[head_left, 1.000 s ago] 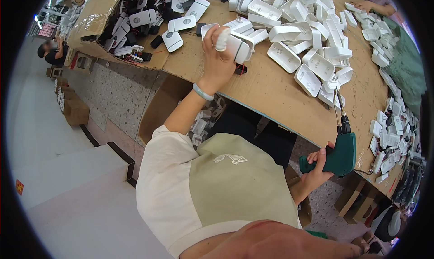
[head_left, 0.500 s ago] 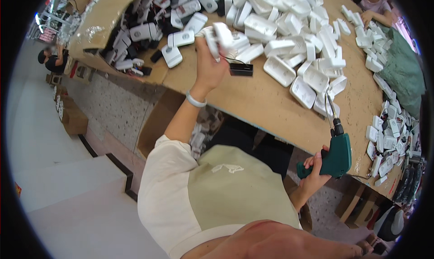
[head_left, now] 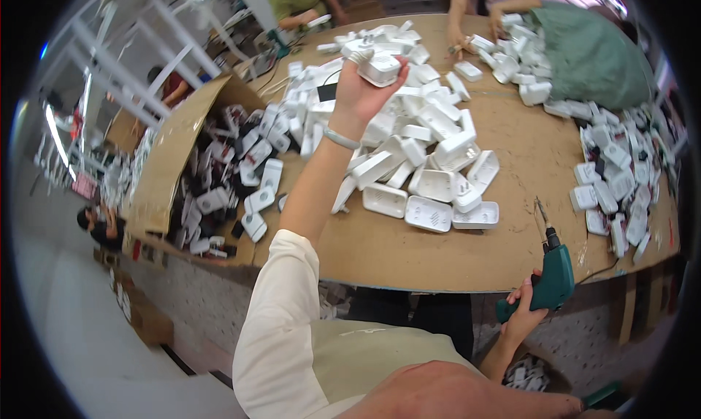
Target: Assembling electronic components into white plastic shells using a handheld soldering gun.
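At twelve o'clock, a white case (head_left: 381,70) is clamped by the fingers of the left hand (head_left: 361,97), held up seemingly to clear the heap (head_left: 432,185), while at four o'clock the driver (head_left: 556,276) is clasped pistol-fashion by the right hand's (head_left: 523,318) wrapped fingers, presumably for control.

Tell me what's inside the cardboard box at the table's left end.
Inside the cardboard box, a jumble of white and dark parts shows. Anything beneath them, including the box's bottom, is covered.
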The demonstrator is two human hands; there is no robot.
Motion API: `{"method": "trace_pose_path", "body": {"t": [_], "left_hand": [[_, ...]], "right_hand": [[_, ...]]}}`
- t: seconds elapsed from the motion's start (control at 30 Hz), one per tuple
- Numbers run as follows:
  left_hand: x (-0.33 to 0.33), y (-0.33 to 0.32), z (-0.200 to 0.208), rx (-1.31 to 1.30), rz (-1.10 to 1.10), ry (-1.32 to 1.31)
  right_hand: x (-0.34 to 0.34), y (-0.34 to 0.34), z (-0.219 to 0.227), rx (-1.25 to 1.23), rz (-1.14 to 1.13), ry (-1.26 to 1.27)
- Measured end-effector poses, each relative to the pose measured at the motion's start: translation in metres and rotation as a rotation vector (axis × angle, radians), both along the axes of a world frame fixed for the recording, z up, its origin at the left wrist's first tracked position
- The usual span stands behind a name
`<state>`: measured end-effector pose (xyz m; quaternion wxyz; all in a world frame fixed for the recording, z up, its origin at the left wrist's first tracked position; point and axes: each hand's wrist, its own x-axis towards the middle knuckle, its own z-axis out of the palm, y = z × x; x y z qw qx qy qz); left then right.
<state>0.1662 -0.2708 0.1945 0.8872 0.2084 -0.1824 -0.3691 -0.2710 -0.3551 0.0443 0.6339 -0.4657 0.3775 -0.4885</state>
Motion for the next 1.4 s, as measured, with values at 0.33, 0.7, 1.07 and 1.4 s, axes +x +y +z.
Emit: {"method": "trace_pose_path", "body": {"t": [0.33, 0.7, 1.07, 1.4], "left_hand": [[0.053, -0.087, -0.008, -0.196, -0.108, 0.19], [0.077, -0.1, -0.038, -0.184, -0.127, 0.126], [0.075, -0.074, -0.034, -0.121, -0.132, 0.103], [0.056, -0.034, -0.033, 0.428, 0.198, -0.454]], "right_hand": [[0.0, -0.044, -0.011, 0.195, -0.095, -0.094], [-0.006, -0.05, -0.017, 0.322, -0.012, -0.131], [-0.002, -0.047, -0.006, 0.342, 0.001, -0.191], [0.001, -0.039, -0.004, 0.291, 0.026, -0.158]]}}
